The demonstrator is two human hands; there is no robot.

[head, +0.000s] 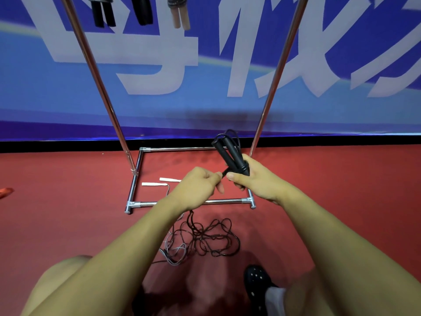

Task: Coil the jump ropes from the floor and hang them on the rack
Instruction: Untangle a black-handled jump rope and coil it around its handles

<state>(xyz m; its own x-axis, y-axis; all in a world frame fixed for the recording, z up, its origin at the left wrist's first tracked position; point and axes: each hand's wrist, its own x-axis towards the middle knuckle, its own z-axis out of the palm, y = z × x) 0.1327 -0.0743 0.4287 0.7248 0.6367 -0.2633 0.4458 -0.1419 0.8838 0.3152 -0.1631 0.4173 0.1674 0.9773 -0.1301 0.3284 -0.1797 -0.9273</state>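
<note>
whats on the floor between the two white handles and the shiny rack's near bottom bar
In the head view, only bare red floor and a thin grey cord trailing from the nearer of the white handles toward the chrome rack's near bottom bar; the left hand hides the rest.

Black rope handles (pixel 230 153), red floor (pixel 68 224)
</note>
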